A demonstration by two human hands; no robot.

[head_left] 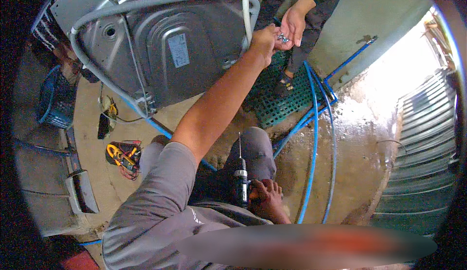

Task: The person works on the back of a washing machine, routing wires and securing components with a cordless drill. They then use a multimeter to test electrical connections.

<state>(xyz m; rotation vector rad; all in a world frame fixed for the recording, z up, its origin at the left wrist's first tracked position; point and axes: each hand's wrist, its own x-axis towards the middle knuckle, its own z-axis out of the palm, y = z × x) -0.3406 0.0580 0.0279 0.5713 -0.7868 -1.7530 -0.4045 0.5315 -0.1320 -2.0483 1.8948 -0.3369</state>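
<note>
far l, yellow clamp meter [124,159] lies on the floor [88,165]. next, grey metal panel [151,78] w/ ribbed hose [160,1] looped across its upper part. mid-view, drill [242,187] has its long axis nearly vert in view, bit pointing away from the person, by the r knee [258,146]. l hand [264,45] is well apart from it, at the end of an outstretched arm slanting up & to the r; fingers bent, tips at the screws [283,38], can't tell if they pinch any. r hand [267,194] is low, just r of the drill body, fingers curled round its grip, forearm coming in from below. screws sit just r of l hand, much nearer it than r hand, in co-worker's hand [295,23], open palm; which way each screw points is too small to tell.
</note>
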